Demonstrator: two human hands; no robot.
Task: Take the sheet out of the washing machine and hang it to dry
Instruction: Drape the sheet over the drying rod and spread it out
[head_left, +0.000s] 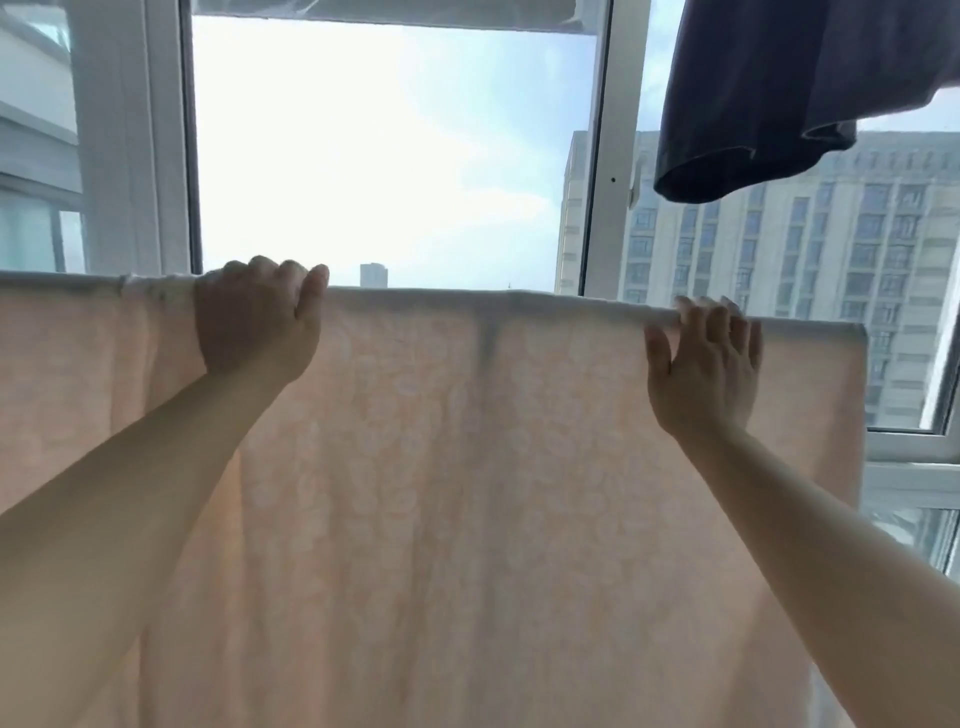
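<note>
Up at the far side of the scene, before a white-framed window (597, 156), the pale peach patterned cotton sheet (441, 493) already hangs over a horizontal drying rail that is hidden beneath its folded top edge; the cloth falls near and wide, filling most of the lower view, with its right edge ending short of the window corner and its left side running out of view. Judging by this, the washing machine part is done and the hanging is nearly finished: what seems left is evening out the top fold and smoothing a bunched, creased patch at the far left of the edge. The left hand (257, 317) reaches up with the forearm rising from the lower left, its fingers curled over the top of the fold and the thumb lying along the front, so its grip is closed on the sheet at the rail. The right hand (704, 369) is raised from the lower right, palm flat against the cloth just below the edge, fingers straight and slightly spread with the tips touching the fold; its grip is open, pressing and not clutching. Above on the right, a dark navy garment (779, 93) hangs well apart from the sheet, and pale tower blocks (831, 260) show through the glass.
</note>
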